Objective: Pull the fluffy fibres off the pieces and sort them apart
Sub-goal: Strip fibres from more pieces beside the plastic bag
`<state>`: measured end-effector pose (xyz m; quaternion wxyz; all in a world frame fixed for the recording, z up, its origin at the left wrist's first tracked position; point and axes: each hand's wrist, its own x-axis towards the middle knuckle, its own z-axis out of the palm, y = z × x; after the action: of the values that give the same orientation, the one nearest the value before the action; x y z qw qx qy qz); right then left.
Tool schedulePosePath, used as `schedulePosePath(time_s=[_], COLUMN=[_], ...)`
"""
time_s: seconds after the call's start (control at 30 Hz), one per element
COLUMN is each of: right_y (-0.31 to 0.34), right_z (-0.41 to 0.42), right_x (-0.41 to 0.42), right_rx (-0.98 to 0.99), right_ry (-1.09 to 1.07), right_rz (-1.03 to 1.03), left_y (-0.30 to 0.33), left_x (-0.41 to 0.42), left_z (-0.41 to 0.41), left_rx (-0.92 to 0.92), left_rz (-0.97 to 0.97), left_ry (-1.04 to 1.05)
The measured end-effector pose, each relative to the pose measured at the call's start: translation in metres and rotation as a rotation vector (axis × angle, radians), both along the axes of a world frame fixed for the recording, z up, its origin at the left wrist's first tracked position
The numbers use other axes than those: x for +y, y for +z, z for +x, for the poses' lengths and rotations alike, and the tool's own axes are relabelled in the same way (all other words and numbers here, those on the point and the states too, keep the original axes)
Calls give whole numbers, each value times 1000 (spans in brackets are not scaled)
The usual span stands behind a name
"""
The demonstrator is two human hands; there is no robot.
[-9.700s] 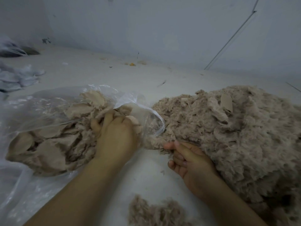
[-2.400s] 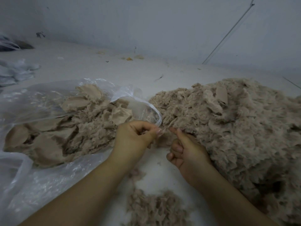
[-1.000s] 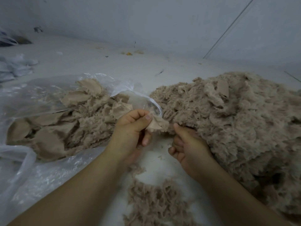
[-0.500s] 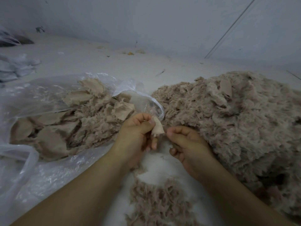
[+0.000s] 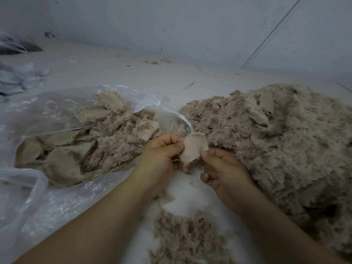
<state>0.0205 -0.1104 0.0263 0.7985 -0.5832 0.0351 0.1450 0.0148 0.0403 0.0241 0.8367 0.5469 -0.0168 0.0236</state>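
Observation:
A small beige fabric piece [image 5: 194, 149] is held up between both hands in the middle of the view, its smooth backing facing me. My left hand [image 5: 162, 155] pinches its left edge with thumb and fingers. My right hand [image 5: 222, 168] pinches its lower right edge, fingers curled. To the right rises a big heap of fluffy beige pieces [image 5: 276, 145]. On the left, a clear plastic bag [image 5: 57, 187] lies open and holds several beige pieces [image 5: 80, 145]. A small pile of loose fluff [image 5: 186, 237] lies on the surface below my hands.
Everything lies on a pale surface [image 5: 133, 77] that meets a grey wall at the back. Crumpled pale plastic or cloth [image 5: 21, 77] sits at the far left. Small scraps [image 5: 154, 62] lie along the wall foot.
The fabric piece has turned and spread between my hands, showing more of its backing. Both hands stay close together in front of the bag mouth. The fluff pile below looks slightly bigger than earlier.

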Motion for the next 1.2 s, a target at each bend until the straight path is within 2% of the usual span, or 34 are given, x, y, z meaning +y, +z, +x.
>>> schedulePosePath(time_s=[0.13,0.3,0.4,0.53,0.63,0.73,0.8,0.87,0.93,1.0,1.13,1.2], right_y=[-1,-2,-1,0,-1,-4,-4,-5,-5,-4,-1,0], right_z=[1,0,-1,-1,0,1,1,1,2,2,3,4], right_x=[0,1,1,1,2,1,2,2,2,1,1,1], right_rx=[7,2,-4,5,22,30,22,23,31,34,73,96], right_ry=[-30,-22,-9,-23,-49,-70,-58,-63,-80,-79,-73,-82], right_rz=[40,14,21,38,55,70,59,53,56,88,160,208], left_y=[-1,-5,-7,-6,-2,7,11,7,1,3,14,17], left_x=[5,4,0,3,5,17,35,48,49,45,30,8], left_z=[3,2,0,-1,-1,5,13,21,22,18,16,19], left_rx=[34,51,-58,-154,-257,-411,-538,-460,-225,-125,-403,-440], left_rz=[-28,41,172,196,440,725,1072,1497,1766,1869,1775,1652], left_ry=[100,36,102,128,171,486,678,717,726,701,767,624])
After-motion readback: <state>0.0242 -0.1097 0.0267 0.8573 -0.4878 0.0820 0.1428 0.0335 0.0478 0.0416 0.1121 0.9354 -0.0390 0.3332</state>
